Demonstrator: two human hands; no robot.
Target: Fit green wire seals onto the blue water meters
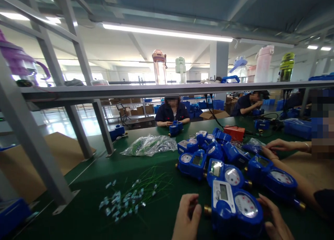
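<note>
The left grip (187, 217) is formed by a bare hand, its slim fingers and thumb ended in rounded tips. The right grip (278, 217) is likewise bare, with slender fingers partly hidden from sight. Both hands are cut off by the lower edge of the view.

tube light (167, 32) (lit, white) above a shelf (146, 91)

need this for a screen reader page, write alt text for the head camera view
A person's left hand and right hand flank a blue meter on a green worktable, the left apart from it. More blue meters cluster beyond, with pale-tagged green strands to the left. A co-worker's hand is at right; bottles stand on a shelf above.
</note>
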